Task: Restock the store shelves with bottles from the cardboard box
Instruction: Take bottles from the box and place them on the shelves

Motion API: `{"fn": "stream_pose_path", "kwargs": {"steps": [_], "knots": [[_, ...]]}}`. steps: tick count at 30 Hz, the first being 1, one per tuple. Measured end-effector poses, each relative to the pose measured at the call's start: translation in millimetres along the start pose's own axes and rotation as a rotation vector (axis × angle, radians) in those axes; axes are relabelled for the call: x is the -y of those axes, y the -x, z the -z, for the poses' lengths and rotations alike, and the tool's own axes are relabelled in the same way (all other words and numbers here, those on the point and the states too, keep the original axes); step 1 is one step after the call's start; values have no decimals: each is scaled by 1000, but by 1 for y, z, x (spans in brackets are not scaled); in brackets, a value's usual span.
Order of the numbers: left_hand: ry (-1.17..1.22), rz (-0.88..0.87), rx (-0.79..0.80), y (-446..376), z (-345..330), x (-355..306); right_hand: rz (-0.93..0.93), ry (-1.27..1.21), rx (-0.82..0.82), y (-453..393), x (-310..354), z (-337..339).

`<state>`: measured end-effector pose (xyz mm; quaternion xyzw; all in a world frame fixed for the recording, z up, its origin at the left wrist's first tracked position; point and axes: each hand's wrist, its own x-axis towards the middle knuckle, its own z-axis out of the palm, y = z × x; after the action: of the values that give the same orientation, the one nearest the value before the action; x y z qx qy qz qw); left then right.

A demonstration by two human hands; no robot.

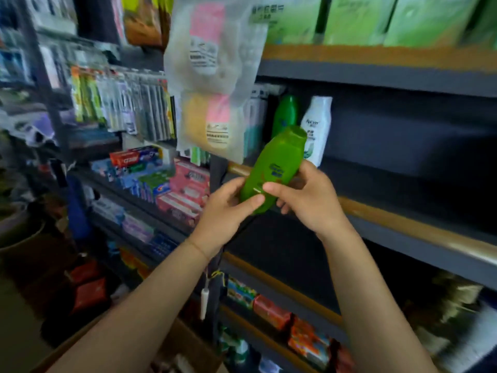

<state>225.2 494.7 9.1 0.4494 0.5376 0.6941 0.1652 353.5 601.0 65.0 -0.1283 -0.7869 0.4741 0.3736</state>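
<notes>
Head view, blurred: hands (269, 203) hold green bottle (274, 168) before grey shelf (403, 219).

Your fingers (252, 203) cover the bottle (274, 168) bottom. Its label is too blurry to read. The box (185, 343) is cut off below.
</notes>
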Motion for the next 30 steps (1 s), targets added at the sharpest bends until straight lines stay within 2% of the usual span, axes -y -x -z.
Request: {"fn": "stream_pose_path", "kwargs": {"steps": [2,4,6,9,11,18,23,30], "knots": [[-219,-87,-72,-16,-10,3,43,17,-125,-5,9,17],[-536,-176,-86,-29,-13,6,62,27,-212,-14,15,29],[-760,-193,-17,-39,-11,8,45,42,-235,-27,19,34],[-907,-129,67,-52,-4,17,-12,89,-221,-55,16,35],[-931,-96,103,-58,2,23,-56,129,-222,-77,8,31],[-812,-137,109,-62,13,32,-320,235,-184,-143,-27,10],[-767,-111,129,-65,16,36,-352,362,-248,-166,-34,3],[-707,-109,147,-68,19,39,-372,393,-306,-176,-37,-5]]}}
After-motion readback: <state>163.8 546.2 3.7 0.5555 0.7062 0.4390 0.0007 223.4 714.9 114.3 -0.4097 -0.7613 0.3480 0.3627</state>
